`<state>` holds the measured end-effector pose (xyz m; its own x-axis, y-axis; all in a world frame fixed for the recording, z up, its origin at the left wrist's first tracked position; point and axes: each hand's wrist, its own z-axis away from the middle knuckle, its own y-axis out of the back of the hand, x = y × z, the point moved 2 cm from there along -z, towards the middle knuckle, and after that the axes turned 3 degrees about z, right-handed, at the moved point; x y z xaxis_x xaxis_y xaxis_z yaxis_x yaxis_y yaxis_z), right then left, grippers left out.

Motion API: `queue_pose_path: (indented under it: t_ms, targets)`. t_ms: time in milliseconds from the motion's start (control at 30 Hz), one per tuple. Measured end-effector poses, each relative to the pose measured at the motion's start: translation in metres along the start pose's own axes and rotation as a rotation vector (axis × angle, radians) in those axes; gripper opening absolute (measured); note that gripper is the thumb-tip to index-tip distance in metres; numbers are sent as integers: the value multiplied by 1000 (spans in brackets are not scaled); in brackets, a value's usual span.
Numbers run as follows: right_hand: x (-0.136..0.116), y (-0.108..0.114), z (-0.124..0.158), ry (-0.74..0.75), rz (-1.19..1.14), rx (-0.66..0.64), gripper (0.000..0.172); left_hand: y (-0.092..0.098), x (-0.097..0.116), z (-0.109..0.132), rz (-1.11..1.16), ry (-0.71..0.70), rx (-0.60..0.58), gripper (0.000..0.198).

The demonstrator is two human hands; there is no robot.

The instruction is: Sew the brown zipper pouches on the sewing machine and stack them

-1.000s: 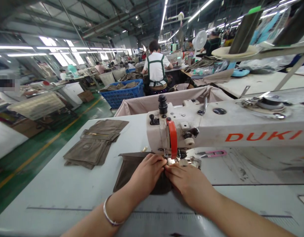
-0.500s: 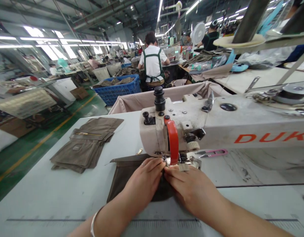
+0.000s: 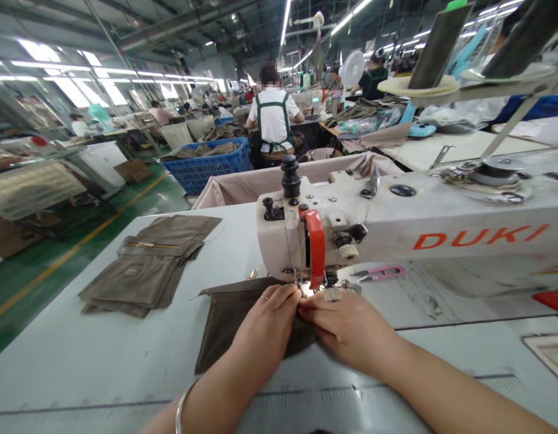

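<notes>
A dark brown fabric piece (image 3: 224, 325) lies flat on the table under the head of a white sewing machine (image 3: 279, 241) with an orange guard. My left hand (image 3: 270, 319), with a ring and a bracelet, presses its bunched fingers on the fabric just left of the presser foot. From the other side, my right hand (image 3: 351, 319) has its fingers closed on the same fabric, close against the foot. The fingertips of both hands nearly meet at the needle area, which they partly hide. A gold zipper pull (image 3: 252, 274) sticks out behind the fabric's far edge.
Stacked brown pocket pieces (image 3: 145, 265) with zippers lie on the left of the table. Pink-handled thread snips (image 3: 380, 273) rest behind my right hand. Beyond the table are a blue crate (image 3: 210, 166), a pink cloth-lined bin (image 3: 242, 188) and a co-worker (image 3: 274, 114) facing away.
The view has turned slightly to the right, so more of the machine arm shows. Both hands stay on the fabric at the presser foot, with little visible movement.
</notes>
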<state>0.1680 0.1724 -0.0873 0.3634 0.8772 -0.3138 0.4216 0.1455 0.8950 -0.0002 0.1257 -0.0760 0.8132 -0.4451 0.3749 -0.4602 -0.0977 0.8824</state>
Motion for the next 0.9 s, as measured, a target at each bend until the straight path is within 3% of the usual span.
queue_pose_path:
  t_ms: [133, 467, 633, 767, 900]
  targets:
    - [-4, -5, 3, 32, 35, 24, 29, -2, 5, 2, 4, 23, 20, 29]
    - [-9, -6, -1, 12, 54, -16, 29, 4, -16, 4, 83, 25, -40, 33]
    - [-3, 2, -2, 8, -67, -22, 27, 2, -8, 2, 57, 30, -18, 32]
    - [-4, 0, 0, 3, -4, -1, 27, 1, 3, 2, -39, -7, 15, 33]
    - [-7, -6, 1, 3, 39, -19, 27, 3, -4, 3, 6, -38, -36, 36]
